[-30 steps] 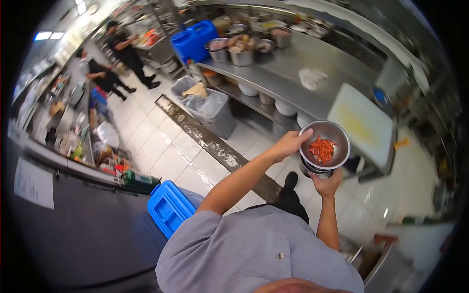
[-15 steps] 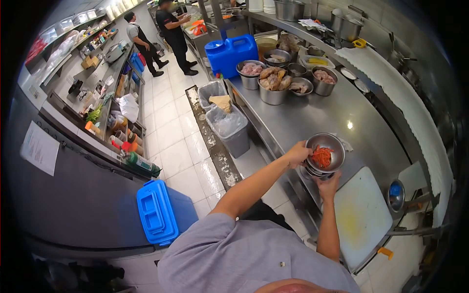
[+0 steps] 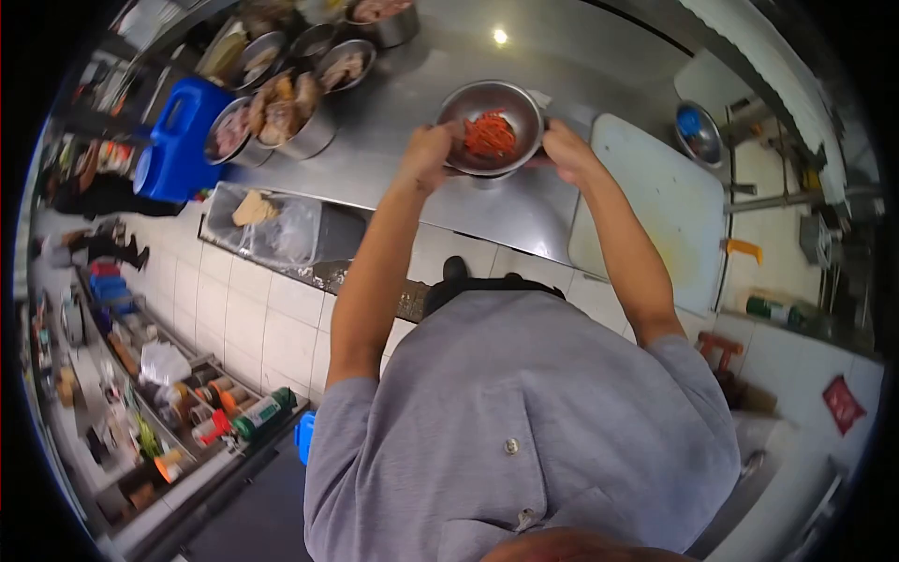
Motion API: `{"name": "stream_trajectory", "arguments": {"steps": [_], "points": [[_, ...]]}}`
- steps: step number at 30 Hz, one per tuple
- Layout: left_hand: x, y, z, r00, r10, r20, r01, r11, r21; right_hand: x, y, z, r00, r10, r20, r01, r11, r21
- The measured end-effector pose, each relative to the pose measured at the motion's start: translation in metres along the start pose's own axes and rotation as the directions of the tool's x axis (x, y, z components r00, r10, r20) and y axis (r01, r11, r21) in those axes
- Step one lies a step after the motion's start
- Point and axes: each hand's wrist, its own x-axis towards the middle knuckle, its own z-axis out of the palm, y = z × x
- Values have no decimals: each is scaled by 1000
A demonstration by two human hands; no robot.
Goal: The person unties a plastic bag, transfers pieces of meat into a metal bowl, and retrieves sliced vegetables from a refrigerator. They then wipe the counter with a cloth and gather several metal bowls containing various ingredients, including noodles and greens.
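Observation:
A round steel bowl (image 3: 521,101) with orange-red shreds (image 3: 491,135) inside is held over the steel counter (image 3: 421,66). At its left rim, my left hand (image 3: 430,153) is closed on it. On the right side my right hand (image 3: 568,150) grips the bowl, with the fingers partly hidden by it. Another metal surface shows just beneath the bowl. Right of my right hand lies a white cutting board (image 3: 655,211) with a faint yellow stain.
Steel pots of raw meat (image 3: 307,136) and a blue jug (image 3: 180,140) stand at the counter's left. A lined grey bin (image 3: 332,232) is below the edge. A small bowl (image 3: 698,136) sits beyond the board. Two people (image 3: 108,195) stand far left.
The view has turned and now faces the counter more squarely. My left hand remains on the bowl's left side, while my right hand has shifted from below it to its right side.

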Motion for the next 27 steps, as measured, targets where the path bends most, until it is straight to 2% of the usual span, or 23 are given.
{"name": "stream_trajectory", "arguments": {"steps": [2, 3, 5, 6, 7, 9, 11, 13, 15, 16, 17, 18, 19, 21, 22, 23, 24, 25, 26, 27], "points": [[5, 11, 0, 998, 8, -68, -6, 1000, 23, 15, 7, -9, 999, 11, -35, -9, 999, 41], [6, 17, 0, 998, -3, -56, 5, 1000, 26, 21, 13, -10, 999, 13, -36, -10, 997, 71], [13, 31, 2, 998, 36, -49, -35, 999, 28, 6, -17, -1, 995, 39, -94, -25, 989, 146], [16, 40, 1, 998, 58, -7, -58, 998, 29, 4, -26, 0, 998, 52, -42, -46, 989, 139], [16, 49, -2, 999, 47, 2, -47, 998, 34, 0, -36, 1, 998, 65, 11, -66, 989, 130], [16, 67, -6, 991, 113, 77, -116, 992, 47, -12, -63, 13, 999, 27, -27, -25, 997, 79], [21, 81, -18, 985, 137, 101, -139, 990, 15, -11, -77, 21, 995, -102, 18, 102, 995, -17], [32, 87, -42, 981, 155, 116, -154, 988, -16, 2, -77, 34, 989, -147, 13, 147, 988, -47], [53, 85, -72, 964, 244, 100, -243, 970, -29, 22, -78, 46, 981, -194, 11, 194, 978, -79], [53, 85, -81, 965, 239, 104, -238, 971, -25, 34, -75, 51, 978, -188, 91, 198, 973, -119], [49, 82, -89, 974, 225, 39, -225, 974, -17, 44, -70, 56, 969, -176, 173, 203, 966, -158], [46, 81, -98, 977, 213, -27, -214, 977, -10, 54, -65, 61, 969, -173, 174, 201, 967, -155], [49, 77, -112, 976, 214, -29, -215, 977, -9, 65, -59, 65, 963, -139, 232, 179, 971, -160], [58, 59, -141, 978, 168, -128, -159, 984, 78, 73, -46, 67, 950, -106, 295, 160, 973, -165], [56, 51, -144, 976, 172, -132, -162, 984, 80, 73, -41, 65, 937, -171, 304, 211, 972, -104], [52, 42, -146, 967, 158, -198, -157, 987, 20, 73, -33, 62, 921, -234, 312, 260, 965, -44], [50, 33, -147, 955, 138, -264, -155, 987, -43, 74, -24, 57, 936, -269, 227, 269, 963, 31], [54, 23, -151, 952, 138, -273, -157, 986, -48, 78, -11, 46, 934, -267, 237, 268, 963, 29], [60, 13, -153, 944, 138, -301, -158, 986, -43, 84, 1, 33, 925, -372, 84, 381, 906, -186], [61, 6, -154, 934, 138, -329, -159, 987, -38, 87, 7, 22, 867, -496, -43, 439, 802, -405]]}}
